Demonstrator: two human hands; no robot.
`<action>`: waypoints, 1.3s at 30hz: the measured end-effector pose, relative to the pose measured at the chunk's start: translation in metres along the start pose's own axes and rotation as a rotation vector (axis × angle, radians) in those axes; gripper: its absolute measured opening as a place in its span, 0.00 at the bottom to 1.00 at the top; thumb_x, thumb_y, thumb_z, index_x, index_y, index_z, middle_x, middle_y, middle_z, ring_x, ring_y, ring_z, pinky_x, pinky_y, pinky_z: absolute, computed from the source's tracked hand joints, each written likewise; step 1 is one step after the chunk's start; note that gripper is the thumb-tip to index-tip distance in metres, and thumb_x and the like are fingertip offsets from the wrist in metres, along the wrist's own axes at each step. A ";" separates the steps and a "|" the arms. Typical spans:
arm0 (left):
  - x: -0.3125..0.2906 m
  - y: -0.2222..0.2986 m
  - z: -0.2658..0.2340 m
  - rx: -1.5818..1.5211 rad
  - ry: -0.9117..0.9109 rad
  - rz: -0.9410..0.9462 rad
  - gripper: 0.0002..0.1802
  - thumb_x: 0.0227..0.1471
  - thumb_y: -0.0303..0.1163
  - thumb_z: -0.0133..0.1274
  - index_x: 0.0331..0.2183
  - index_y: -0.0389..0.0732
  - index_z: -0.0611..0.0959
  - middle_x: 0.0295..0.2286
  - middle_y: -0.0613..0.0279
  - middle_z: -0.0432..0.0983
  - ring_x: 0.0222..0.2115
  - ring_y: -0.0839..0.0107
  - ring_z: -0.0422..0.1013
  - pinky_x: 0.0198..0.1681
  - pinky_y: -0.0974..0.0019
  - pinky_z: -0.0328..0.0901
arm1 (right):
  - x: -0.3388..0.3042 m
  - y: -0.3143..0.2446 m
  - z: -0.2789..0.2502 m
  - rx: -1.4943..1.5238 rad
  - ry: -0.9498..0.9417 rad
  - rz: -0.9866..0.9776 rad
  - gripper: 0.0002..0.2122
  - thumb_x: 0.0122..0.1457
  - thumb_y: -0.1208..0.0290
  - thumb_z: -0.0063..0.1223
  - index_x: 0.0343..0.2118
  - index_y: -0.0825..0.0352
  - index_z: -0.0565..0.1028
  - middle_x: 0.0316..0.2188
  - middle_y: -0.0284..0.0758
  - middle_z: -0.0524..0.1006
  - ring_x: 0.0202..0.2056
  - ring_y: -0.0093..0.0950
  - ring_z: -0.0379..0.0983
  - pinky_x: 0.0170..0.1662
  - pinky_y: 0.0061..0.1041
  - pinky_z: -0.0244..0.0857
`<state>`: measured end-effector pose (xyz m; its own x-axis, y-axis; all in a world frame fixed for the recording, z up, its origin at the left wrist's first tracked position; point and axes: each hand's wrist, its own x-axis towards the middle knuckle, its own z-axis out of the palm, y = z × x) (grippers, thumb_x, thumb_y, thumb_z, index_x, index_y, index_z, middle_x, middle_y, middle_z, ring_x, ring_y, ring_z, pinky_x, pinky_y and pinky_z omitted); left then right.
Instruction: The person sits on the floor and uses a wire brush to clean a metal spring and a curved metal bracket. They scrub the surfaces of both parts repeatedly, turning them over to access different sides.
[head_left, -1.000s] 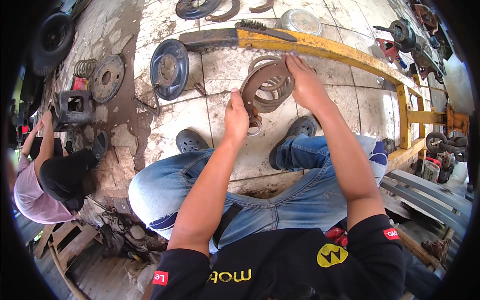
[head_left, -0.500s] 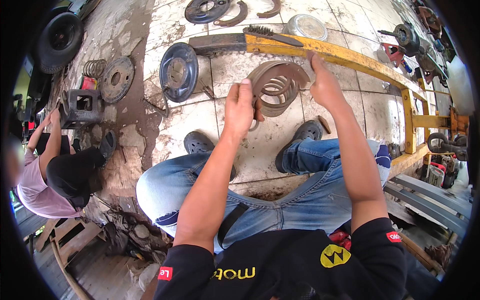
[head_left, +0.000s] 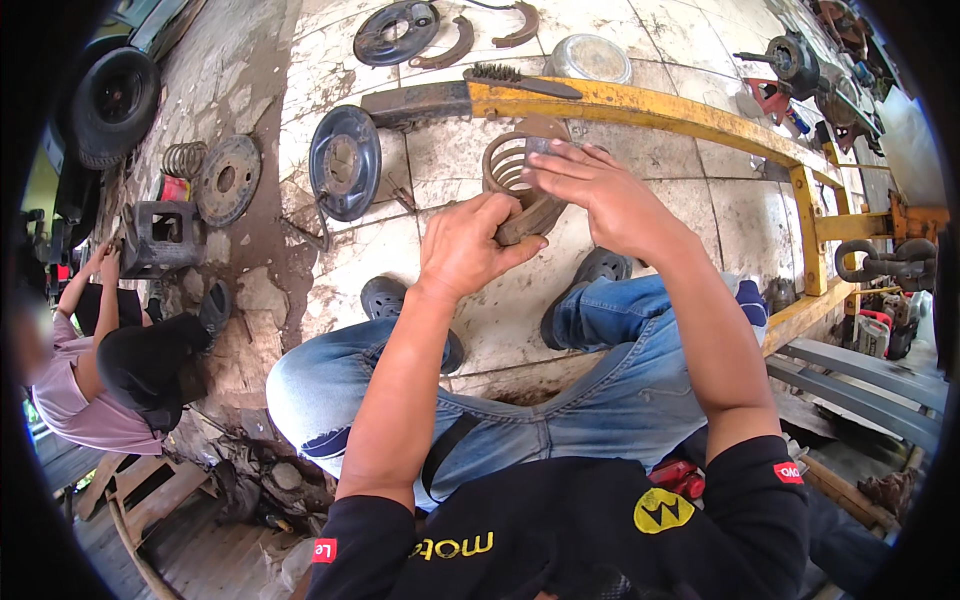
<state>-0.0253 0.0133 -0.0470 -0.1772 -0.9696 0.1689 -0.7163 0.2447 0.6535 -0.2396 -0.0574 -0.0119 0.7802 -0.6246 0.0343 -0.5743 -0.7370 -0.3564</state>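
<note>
My left hand (head_left: 475,240) is closed around a curved brown brake shoe (head_left: 534,224), thumb along its near edge. Over the shoe lies my right hand (head_left: 605,195), fingers stretched out and close together. A small greyish patch shows by its fingertips; whether it is a separate piece I cannot tell. Just beyond the hands a rusty coil spring (head_left: 503,165) stands on the tiles, partly hidden by the shoe and my right fingers. A wire brush (head_left: 522,80) rests on the yellow and black metal frame (head_left: 640,100) farther out.
Left of my hands is a black brake backing plate (head_left: 345,163). Farther out lie another backing plate (head_left: 396,32), two brake shoes (head_left: 447,45) and a round metal drum (head_left: 592,60). A co-worker (head_left: 95,370) sits at far left near a rusty disc (head_left: 229,182).
My left hand has turned and tilted the brake shoe nearer to me. My right hand has come in from the right and flattened over the shoe.
</note>
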 end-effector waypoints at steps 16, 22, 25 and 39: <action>-0.005 -0.017 0.022 0.169 -0.141 -0.082 0.29 0.35 0.46 0.71 0.38 0.46 0.77 0.30 0.62 0.79 0.35 0.61 0.74 0.44 0.59 0.63 | 0.011 0.039 0.034 0.188 0.100 0.500 0.33 0.48 0.87 0.45 0.61 0.61 0.64 0.66 0.41 0.56 0.66 0.42 0.50 0.66 0.39 0.49; -0.011 -0.021 0.030 0.260 -0.074 -0.160 0.33 0.35 0.47 0.71 0.44 0.47 0.78 0.36 0.62 0.78 0.44 0.62 0.71 0.53 0.56 0.55 | 0.025 0.030 0.078 0.156 0.212 0.450 0.32 0.49 0.82 0.49 0.62 0.63 0.62 0.66 0.47 0.54 0.64 0.55 0.50 0.63 0.44 0.54; -0.011 -0.027 0.035 0.260 -0.053 -0.285 0.32 0.34 0.49 0.71 0.41 0.46 0.79 0.39 0.62 0.76 0.47 0.61 0.67 0.52 0.54 0.58 | 0.024 0.035 0.080 0.114 0.207 0.418 0.32 0.50 0.82 0.48 0.62 0.62 0.61 0.65 0.46 0.54 0.63 0.56 0.51 0.64 0.45 0.53; -0.016 -0.084 0.066 -0.920 0.493 -0.747 0.28 0.46 0.41 0.67 0.41 0.35 0.71 0.43 0.48 0.69 0.45 0.58 0.68 0.48 0.62 0.68 | 0.026 0.030 0.090 0.077 0.301 0.383 0.29 0.54 0.79 0.49 0.62 0.67 0.60 0.65 0.50 0.54 0.63 0.58 0.51 0.64 0.44 0.52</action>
<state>-0.0063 0.0075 -0.1532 0.4723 -0.8161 -0.3330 0.2296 -0.2509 0.9404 -0.2141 -0.0728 -0.1061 0.4043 -0.9020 0.1516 -0.7770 -0.4262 -0.4634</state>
